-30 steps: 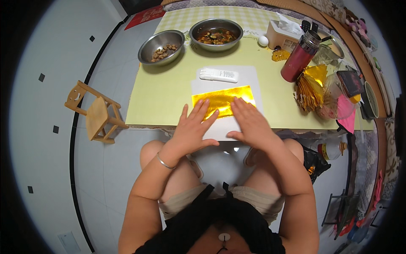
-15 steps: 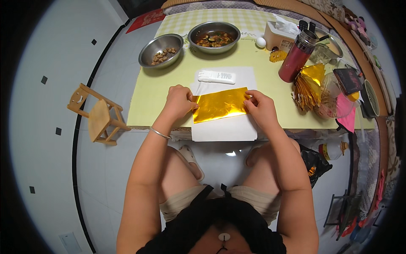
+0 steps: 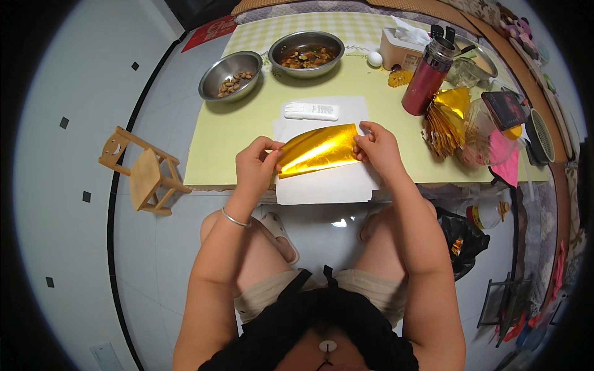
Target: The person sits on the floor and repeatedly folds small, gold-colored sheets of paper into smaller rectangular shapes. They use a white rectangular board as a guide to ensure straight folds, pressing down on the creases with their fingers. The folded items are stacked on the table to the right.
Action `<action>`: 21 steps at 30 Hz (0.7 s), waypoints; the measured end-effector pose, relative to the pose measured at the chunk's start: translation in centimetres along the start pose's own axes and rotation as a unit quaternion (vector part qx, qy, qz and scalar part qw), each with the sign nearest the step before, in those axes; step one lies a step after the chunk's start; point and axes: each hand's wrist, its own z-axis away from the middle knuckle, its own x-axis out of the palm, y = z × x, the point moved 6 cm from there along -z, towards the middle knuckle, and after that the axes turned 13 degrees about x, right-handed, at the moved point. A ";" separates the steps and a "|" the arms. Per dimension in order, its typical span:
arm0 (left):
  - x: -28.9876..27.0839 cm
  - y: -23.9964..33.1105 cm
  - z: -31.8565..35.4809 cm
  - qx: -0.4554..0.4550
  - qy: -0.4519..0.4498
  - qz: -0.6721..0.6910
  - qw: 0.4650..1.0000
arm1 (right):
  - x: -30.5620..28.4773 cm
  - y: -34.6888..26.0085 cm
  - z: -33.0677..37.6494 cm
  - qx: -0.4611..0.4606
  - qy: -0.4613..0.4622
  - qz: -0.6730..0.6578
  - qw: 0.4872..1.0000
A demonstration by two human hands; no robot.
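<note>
A shiny gold foil sheet (image 3: 318, 150) stretches between my two hands above white paper (image 3: 325, 193) at the table's near edge. Its upper left part bows upward in a curve. My left hand (image 3: 257, 164) pinches the left end between thumb and fingers. At the right end, my right hand (image 3: 378, 147) grips the sheet's edge, fingers bent. Just beyond the foil, a white flat packet (image 3: 311, 111) lies on the paper. To the right stands a fanned bundle of folded gold foil (image 3: 447, 127).
Two metal bowls, one of nuts (image 3: 230, 75) and one of food in liquid (image 3: 306, 54), sit at the back. A red flask (image 3: 427, 77), tissue box (image 3: 401, 49), egg (image 3: 374, 59) and clear plastic container (image 3: 479, 136) crowd the right. A small wooden chair (image 3: 147, 173) stands left.
The foil's left end has lifted and curled, where the sheet was flatter before. My left hand has turned and shifted slightly left and down; my right hand still grips its end.
</note>
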 end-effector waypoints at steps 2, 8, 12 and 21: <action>0.3 -0.7 0.7 -0.013 0.021 0.095 0.995 | -0.1 0.0 -0.2 0.018 -0.025 -0.039 0.999; 0.2 -0.6 1.7 -0.050 0.071 0.180 0.980 | -0.2 0.0 -0.3 0.052 -0.084 -0.099 0.990; 0.1 -0.8 2.3 -0.101 0.061 0.177 0.977 | -0.6 0.0 0.1 0.047 -0.078 -0.107 0.990; 0.0 -1.5 2.5 -0.098 0.026 0.061 0.993 | -1.3 0.4 0.8 0.052 -0.059 0.010 0.997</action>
